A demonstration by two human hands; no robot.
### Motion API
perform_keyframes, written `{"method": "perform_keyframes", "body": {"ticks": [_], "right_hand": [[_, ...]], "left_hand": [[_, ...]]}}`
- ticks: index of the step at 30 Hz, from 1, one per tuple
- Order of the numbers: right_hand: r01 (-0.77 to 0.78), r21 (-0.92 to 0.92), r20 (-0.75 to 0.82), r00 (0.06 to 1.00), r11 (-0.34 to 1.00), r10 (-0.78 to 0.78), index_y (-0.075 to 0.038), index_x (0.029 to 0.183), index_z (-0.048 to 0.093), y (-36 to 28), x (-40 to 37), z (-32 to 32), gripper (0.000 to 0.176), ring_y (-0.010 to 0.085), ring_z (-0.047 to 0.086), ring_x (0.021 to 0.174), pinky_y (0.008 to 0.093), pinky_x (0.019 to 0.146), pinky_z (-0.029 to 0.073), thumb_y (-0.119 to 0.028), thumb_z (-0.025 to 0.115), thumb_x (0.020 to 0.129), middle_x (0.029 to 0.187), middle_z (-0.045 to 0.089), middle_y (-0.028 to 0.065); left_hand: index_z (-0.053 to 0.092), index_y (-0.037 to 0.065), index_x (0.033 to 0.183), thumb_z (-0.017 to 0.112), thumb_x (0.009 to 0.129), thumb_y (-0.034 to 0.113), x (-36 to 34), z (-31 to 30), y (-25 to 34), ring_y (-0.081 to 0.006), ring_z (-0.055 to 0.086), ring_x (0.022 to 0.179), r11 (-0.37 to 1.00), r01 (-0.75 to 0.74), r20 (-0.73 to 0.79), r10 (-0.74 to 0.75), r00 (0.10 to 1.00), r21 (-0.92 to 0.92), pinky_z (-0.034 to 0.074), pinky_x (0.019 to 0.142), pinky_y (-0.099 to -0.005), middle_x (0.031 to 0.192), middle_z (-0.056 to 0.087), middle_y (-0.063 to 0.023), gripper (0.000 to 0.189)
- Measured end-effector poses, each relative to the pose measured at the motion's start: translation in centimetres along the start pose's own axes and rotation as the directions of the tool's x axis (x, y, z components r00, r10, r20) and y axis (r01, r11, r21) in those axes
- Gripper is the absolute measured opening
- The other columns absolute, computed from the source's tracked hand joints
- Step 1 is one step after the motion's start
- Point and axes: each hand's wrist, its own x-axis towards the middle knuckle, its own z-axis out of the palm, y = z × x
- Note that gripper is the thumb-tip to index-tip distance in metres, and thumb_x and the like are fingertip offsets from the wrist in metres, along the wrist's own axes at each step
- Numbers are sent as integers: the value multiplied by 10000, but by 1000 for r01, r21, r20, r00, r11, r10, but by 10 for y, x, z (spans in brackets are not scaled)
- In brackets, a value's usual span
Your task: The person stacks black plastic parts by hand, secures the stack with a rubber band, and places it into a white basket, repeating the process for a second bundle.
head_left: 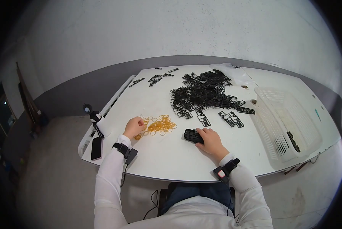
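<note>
My left hand [133,128] is at the left edge of a loose pile of yellow-brown rubber bands [161,124], its fingers curled together. Whether a band is between those fingertips is too small to make out. In my right hand [210,141] is a neat stack of black plastic frames [192,136], gripped at its right end close to the table's front. Beyond the hands lies a large heap of thin black plastic frames [205,91], tangled and flat. A few single frames [203,118] lie apart at its near side.
A white perforated basket [264,129] stands at the right, with a black stack [293,141] inside. Clear plastic wrap [232,73] lies behind the heap. More frames [155,79] are scattered at the back left. A phone [96,148] lies at the left edge beside a black-and-white object [99,121].
</note>
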Motion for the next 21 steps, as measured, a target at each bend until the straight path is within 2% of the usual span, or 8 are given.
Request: {"method": "perform_keyframes", "body": {"ticks": [4, 7, 9, 12, 14, 17, 18, 21], "right_hand": [[-57, 48, -26, 998, 997, 58, -59, 1105, 541, 4, -1, -1, 555, 279, 557, 830, 366, 728, 459, -280, 709, 624, 896, 570, 116], [-195, 307, -25, 977, 931, 213, -49, 1053, 584, 2, -1, -4, 486, 280, 559, 827, 357, 741, 462, -314, 668, 654, 887, 574, 116], [-224, 297, 22, 973, 928, 228, -47, 1037, 595, 3, -2, -5, 472, 281, 558, 833, 356, 746, 462, -323, 657, 659, 892, 574, 117], [-268, 269, 95, 963, 925, 251, -44, 1006, 618, 7, -1, -6, 449, 283, 555, 847, 353, 758, 461, -341, 636, 669, 902, 574, 119], [-225, 143, -22, 973, 964, 230, -48, 997, 625, 12, -1, -1, 438, 283, 552, 864, 355, 757, 461, -333, 648, 665, 913, 574, 122], [-212, 90, -83, 972, 973, 219, -50, 1006, 624, 11, 1, -3, 436, 281, 550, 886, 354, 762, 460, -319, 659, 665, 934, 573, 122], [-215, 100, -92, 970, 971, 225, -51, 1020, 619, 11, 2, -4, 439, 278, 550, 900, 352, 767, 459, -309, 664, 667, 949, 572, 121], [-224, 79, -66, 971, 971, 229, -55, 1048, 605, 5, 1, -11, 448, 278, 549, 912, 352, 774, 458, -285, 668, 668, 971, 569, 118]], "left_hand": [[581, 35, 711, 681, 661, 86, -13, 1, 27, -166, 558, 599, 989, -142, -63, 140, 988, -27, 437, 540, -291, 631, 579, -53, 123], [582, 35, 686, 686, 653, 88, -34, 14, 46, -159, 555, 594, 975, -218, -16, 218, 976, 37, 430, 528, -287, 621, 578, -52, 121], [579, 40, 669, 692, 638, 94, -48, 25, 52, -164, 557, 601, 941, -287, 91, 275, 957, 181, 430, 530, -292, 613, 575, -53, 129], [552, 41, 630, 682, 644, 95, -55, 35, 50, -152, 551, 594, 941, -308, 132, 291, 948, 137, 424, 525, -284, 593, 558, -42, 141], [539, 41, 611, 677, 647, 95, -54, 40, 49, -146, 548, 591, 941, -320, 152, 302, 941, 113, 420, 522, -280, 583, 550, -37, 152], [500, 52, 611, 654, 683, 76, -56, 36, 56, -124, 516, 557, 971, 2, 347, 83, 934, -238, 391, 498, -244, 578, 514, -18, 171], [500, 52, 611, 654, 683, 76, -54, 38, 54, -124, 516, 557, 971, 7, 347, 79, 935, -239, 391, 498, -244, 578, 514, -18, 171], [486, 60, 651, 635, 713, 57, -45, 45, 50, -90, 476, 531, 676, 357, 408, -91, 909, -644, 354, 478, -208, 597, 492, -3, 162]]}}
